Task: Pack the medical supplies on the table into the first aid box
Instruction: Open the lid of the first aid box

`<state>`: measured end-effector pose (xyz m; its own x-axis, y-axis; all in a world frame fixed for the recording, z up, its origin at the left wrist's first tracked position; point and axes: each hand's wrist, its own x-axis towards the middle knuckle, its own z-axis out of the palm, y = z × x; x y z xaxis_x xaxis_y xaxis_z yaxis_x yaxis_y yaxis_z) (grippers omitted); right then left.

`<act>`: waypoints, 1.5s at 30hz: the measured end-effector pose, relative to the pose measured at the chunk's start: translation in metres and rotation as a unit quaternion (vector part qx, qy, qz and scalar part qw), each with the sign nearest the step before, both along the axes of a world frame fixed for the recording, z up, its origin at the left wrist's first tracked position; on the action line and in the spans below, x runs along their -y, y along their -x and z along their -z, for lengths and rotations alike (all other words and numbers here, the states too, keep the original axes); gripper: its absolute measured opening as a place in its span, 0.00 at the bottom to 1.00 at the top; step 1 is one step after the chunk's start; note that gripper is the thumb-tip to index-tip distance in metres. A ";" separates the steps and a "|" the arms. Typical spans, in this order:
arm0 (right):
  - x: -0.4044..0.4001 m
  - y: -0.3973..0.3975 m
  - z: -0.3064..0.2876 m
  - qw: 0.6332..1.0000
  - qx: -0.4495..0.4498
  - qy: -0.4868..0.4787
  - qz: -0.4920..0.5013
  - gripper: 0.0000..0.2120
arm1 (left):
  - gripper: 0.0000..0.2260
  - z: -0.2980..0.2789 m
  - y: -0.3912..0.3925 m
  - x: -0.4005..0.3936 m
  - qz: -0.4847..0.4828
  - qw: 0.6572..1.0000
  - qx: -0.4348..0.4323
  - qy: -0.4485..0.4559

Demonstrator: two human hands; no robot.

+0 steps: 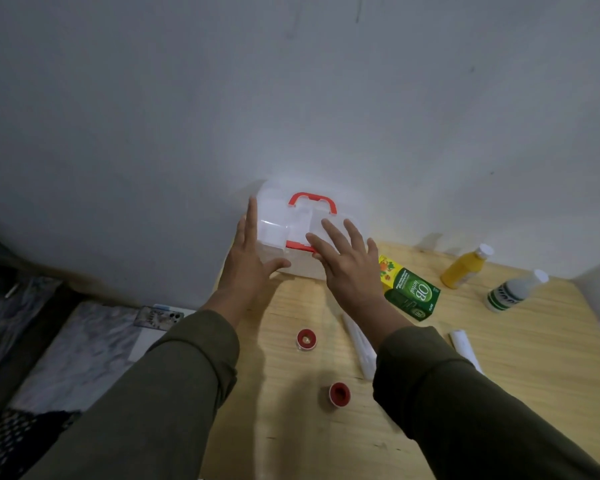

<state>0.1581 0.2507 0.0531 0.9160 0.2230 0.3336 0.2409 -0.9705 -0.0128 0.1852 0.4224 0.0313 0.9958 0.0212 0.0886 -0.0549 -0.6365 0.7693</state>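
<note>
A clear first aid box (281, 220) with a red handle and red latch stands shut at the table's far left corner, against the wall. My left hand (250, 258) lies flat against its left side, fingers spread, thumb under the front. My right hand (343, 258) rests open on the lid's right part, near the latch. On the wooden table (291, 427) lie two red tape rolls (306, 339) (339, 393), two white wrapped rolls (359, 344) (465, 346), a green medicine carton (411, 294), an orange bottle (465, 268) and a white bottle (513, 289).
The grey wall rises directly behind the box. Left of the table, lower down, a phone (158, 318) lies on a marbled surface. The table's right edge runs near the white bottle.
</note>
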 end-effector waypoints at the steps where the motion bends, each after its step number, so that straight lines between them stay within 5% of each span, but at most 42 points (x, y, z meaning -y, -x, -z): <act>1: -0.001 -0.001 -0.005 1.000 0.003 -0.014 0.001 0.17 | 0.53 -0.004 0.000 0.000 -0.002 1.000 -0.003 0.018; 8: -0.001 -0.020 -0.054 0.996 0.078 -0.046 0.021 0.14 | 0.58 -0.023 -0.003 0.000 -0.013 0.996 -0.064 0.063; 18: 0.012 -0.062 -0.096 0.999 0.029 -0.041 0.021 0.23 | 0.53 -0.023 -0.001 -0.011 0.010 0.986 -0.166 0.020; 27: 0.017 -0.090 -0.085 0.998 -0.043 0.022 0.037 0.36 | 0.49 -0.029 0.014 -0.010 -0.010 0.987 -0.160 -0.008; 45: 0.036 -0.083 -0.073 0.998 -0.028 0.049 0.011 0.35 | 0.44 -0.028 0.027 -0.006 -0.031 0.989 -0.144 -0.010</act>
